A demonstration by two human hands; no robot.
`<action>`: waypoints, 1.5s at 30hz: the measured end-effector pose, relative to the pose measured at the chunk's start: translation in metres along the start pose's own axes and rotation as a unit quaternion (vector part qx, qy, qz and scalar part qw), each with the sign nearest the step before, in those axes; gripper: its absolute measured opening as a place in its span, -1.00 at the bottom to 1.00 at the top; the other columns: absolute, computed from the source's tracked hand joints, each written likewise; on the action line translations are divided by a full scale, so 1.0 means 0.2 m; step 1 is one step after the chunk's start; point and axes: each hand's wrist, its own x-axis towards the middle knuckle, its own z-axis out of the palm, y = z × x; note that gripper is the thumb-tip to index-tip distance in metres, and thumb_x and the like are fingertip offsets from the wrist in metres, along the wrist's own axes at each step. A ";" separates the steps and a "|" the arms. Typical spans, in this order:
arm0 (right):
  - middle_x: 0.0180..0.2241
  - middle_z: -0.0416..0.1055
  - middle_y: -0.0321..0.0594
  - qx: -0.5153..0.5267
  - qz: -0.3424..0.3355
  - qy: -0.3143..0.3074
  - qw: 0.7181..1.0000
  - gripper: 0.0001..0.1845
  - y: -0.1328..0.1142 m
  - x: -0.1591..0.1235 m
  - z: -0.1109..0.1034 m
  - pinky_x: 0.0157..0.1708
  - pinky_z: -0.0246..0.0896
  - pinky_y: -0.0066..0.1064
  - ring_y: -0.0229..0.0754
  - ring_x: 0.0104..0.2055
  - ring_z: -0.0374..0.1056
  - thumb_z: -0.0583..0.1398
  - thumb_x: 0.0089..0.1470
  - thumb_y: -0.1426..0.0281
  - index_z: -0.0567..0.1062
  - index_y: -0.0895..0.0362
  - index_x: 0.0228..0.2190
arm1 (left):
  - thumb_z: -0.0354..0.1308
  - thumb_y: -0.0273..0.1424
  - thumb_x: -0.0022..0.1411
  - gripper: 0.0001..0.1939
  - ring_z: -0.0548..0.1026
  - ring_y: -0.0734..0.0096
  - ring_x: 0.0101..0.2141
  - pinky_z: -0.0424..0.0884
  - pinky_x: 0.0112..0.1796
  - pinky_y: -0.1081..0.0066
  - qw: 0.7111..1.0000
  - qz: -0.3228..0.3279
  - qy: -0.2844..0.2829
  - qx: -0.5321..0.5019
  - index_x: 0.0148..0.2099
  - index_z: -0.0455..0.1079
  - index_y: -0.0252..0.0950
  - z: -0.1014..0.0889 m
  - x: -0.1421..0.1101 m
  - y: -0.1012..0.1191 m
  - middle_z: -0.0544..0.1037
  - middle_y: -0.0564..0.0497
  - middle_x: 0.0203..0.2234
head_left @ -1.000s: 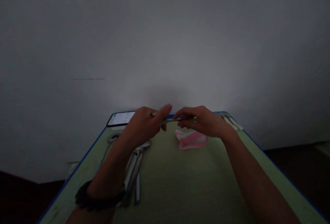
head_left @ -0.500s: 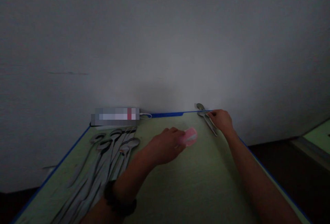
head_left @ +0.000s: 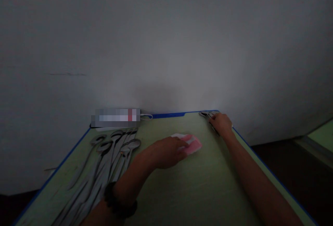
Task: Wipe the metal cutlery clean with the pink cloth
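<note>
Some spoons (head_left: pixel 204 114) lie on the table (head_left: pixel 192 191), far right, probably stiff and slippery, best held mid-handle; the right hand (head_left: pixel 221 123) touches them, fingers bunched, pinch unclear. Mid-table, the left hand (head_left: pixel 168 152) bends its fingers over a pink cloth (head_left: pixel 194 146), likely soft and light, grip hidden.

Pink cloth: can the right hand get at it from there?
Probably yes, once the right hand leaves the spoons: the left hand covers part of the cloth, but its right end shows.

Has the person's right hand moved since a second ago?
Yes. Judged against the table, the right hand has shifted rightward, to the spoons near its far right corner.
</note>
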 end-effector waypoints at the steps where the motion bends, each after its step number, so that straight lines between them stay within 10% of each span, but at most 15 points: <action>1: -0.27 0.47 -0.03 -0.003 0.004 -0.002 1.000 -0.67 0.00 0.00 0.00 -0.30 0.22 -0.33 -0.01 -0.21 0.38 0.09 -0.02 0.21 0.54 0.08 -0.29 | -0.14 -0.22 0.24 -0.63 0.37 0.29 -0.05 0.25 -0.08 0.35 1.000 0.002 -0.004 -0.004 0.03 0.30 -0.14 0.00 0.00 0.00 0.37 0.02 0.02; 22: -0.27 0.46 0.00 -0.033 -0.008 -0.027 0.999 -0.63 -0.02 -0.01 0.02 -0.31 0.22 -0.26 0.02 -0.18 0.36 0.09 -0.04 0.15 0.52 0.12 -0.31 | -0.17 -0.20 0.27 -0.62 0.40 0.28 -0.09 0.27 -0.11 0.35 1.000 -0.001 -0.026 -0.008 0.05 0.28 -0.13 -0.04 -0.02 0.02 0.41 -0.02 -0.02; 32: -0.25 0.46 -0.07 0.008 -0.110 0.020 0.994 -0.64 -0.14 -0.10 -0.15 -0.26 0.17 -0.35 -0.06 -0.16 0.35 0.07 0.00 0.18 0.49 0.10 -0.24 | -0.15 -0.20 0.24 -0.61 0.35 0.28 -0.06 0.23 -0.07 0.34 0.999 -0.034 0.020 -0.006 0.03 0.30 -0.20 -0.07 -0.04 -0.08 0.41 -0.05 -0.04; 35: -0.32 0.48 -0.14 0.070 -0.229 -0.036 0.970 -0.67 -0.22 -0.17 -0.24 -0.30 0.17 -0.40 -0.15 -0.27 0.37 0.09 0.00 0.20 0.49 0.11 -0.27 | -0.13 -0.19 0.23 -0.61 0.34 0.29 -0.04 0.21 -0.06 0.36 0.998 -0.054 0.034 0.001 0.02 0.31 -0.21 -0.11 -0.07 -0.13 0.40 -0.04 -0.02; 41: -0.35 0.46 -0.25 0.165 -0.459 -0.261 0.833 -0.60 -0.38 -0.42 -0.36 -0.42 0.15 -0.50 -0.28 -0.39 0.35 0.15 -0.07 0.15 0.44 0.07 -0.18 | -0.09 -0.20 0.19 -0.62 0.43 0.31 -0.21 0.30 -0.22 0.40 0.990 -0.125 0.061 0.026 -0.06 0.35 -0.29 -0.20 -0.19 -0.22 0.48 -0.11 -0.17; 45: -0.31 0.46 -0.22 0.097 -0.450 -0.296 0.837 -0.49 -0.47 -0.48 -0.27 -0.44 0.14 -0.46 -0.21 -0.35 0.35 0.24 -0.22 0.13 0.43 0.08 -0.19 | -0.03 -0.23 0.14 -0.68 0.45 0.33 -0.32 0.30 -0.34 0.44 0.983 -0.176 0.035 0.041 -0.20 0.41 -0.30 -0.21 -0.30 -0.29 0.52 -0.09 -0.30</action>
